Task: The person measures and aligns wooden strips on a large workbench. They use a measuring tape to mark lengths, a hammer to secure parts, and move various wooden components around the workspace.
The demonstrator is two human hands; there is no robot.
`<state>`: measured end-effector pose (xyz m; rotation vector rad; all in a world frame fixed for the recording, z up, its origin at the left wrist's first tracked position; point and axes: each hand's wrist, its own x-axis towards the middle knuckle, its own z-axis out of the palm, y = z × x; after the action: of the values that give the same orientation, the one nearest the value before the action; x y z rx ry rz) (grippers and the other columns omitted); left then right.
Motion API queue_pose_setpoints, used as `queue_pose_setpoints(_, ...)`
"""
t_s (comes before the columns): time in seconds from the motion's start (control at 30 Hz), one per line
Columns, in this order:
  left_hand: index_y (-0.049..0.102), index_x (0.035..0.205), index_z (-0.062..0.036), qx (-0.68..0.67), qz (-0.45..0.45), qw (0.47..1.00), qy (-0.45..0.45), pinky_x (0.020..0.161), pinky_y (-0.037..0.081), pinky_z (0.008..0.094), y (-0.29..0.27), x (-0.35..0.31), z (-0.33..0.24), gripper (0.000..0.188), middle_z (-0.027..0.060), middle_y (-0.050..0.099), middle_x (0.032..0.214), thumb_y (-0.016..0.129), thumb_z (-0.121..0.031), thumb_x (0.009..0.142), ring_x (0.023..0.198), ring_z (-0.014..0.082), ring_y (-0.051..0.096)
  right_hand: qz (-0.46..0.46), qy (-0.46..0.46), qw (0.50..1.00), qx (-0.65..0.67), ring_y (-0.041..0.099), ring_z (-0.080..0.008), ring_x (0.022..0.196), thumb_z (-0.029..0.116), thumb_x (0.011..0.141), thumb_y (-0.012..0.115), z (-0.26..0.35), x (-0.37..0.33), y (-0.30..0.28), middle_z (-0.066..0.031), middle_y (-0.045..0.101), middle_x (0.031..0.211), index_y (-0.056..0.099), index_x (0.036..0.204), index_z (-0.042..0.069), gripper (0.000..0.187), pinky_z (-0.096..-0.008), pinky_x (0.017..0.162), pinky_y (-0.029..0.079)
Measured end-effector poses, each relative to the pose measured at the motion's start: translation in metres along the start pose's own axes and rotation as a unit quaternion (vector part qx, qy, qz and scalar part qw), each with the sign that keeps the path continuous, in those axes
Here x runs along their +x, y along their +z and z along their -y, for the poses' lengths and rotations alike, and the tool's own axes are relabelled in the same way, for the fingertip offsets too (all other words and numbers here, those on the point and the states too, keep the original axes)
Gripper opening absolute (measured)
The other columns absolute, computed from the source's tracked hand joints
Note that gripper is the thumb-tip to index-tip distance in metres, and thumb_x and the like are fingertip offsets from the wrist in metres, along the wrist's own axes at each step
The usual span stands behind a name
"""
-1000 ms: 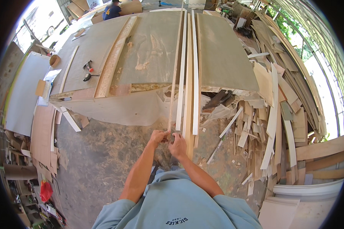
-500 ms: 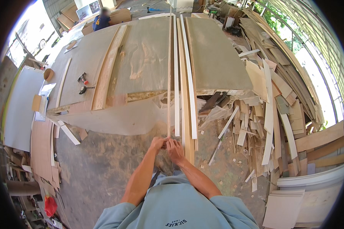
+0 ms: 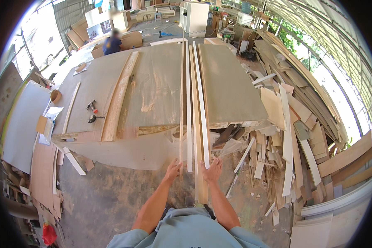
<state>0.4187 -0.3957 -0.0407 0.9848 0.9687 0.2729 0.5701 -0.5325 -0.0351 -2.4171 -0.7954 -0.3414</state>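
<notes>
My left hand (image 3: 174, 169) is at the near end of a thin wooden strip (image 3: 182, 124), its fingers bent against it. To the right, my right hand (image 3: 212, 170) has its fingers spread, with thumb and fingers on either side of the near end of a white strip (image 3: 199, 91). Between the hands lie another white strip (image 3: 189, 115) and a longer light-wood board (image 3: 199, 182), which reaches closest to me. These long pieces run away from me over a large grey-brown work table (image 3: 235, 82) and overhang its near edge.
A hammer (image 3: 91, 106) and a round dark tool (image 3: 96, 119) lie on the table's left side, near a wide wooden board (image 3: 119, 99). Wood offcuts (image 3: 264, 144) are heaped at the right. A person (image 3: 112, 43) is beyond the table's far left, near a white cabinet (image 3: 193, 18).
My hands were together at the thin strip's end and have moved apart. The right hand has shifted right to the white strip, its fingers spreading. The view has tilted up.
</notes>
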Motion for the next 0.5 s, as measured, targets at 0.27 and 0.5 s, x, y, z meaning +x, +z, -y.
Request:
queue_pose_setpoints(0.27, 0.027, 0.157, -0.0215, 0.0, 0.02, 1.0, 0.016, 0.063, 0.059, 0.0339, 0.026, 0.048, 0.043, 0.071, 0.0092, 0.062, 0.121, 0.061, -0.005, 0.096, 0.09, 0.0195, 0.063, 0.312, 0.19, 0.901, 0.234, 0.05, -0.0424, 0.128, 0.06, 0.087, 0.064, 0.002, -0.012, 0.019, -0.0299, 0.05, 0.139, 0.025, 0.149, -0.004, 0.097, -0.0449, 0.103, 0.042)
queue_pose_setpoints(0.5, 0.03, 0.154, -0.0054, 0.053, 0.023, 0.997, 0.051, 0.064, 0.058, 0.0302, 0.041, 0.012, 0.048, 0.071, 0.01, 0.062, 0.121, 0.064, -0.001, 0.092, 0.088, 0.0117, 0.061, 0.227, 0.155, 0.917, 0.29, 0.06, -0.033, 0.113, 0.042, 0.096, 0.061, -0.028, -0.028, 0.035, -0.0203, 0.062, 0.122, 0.039, 0.138, 0.0, 0.064, -0.0416, 0.097, 0.045)
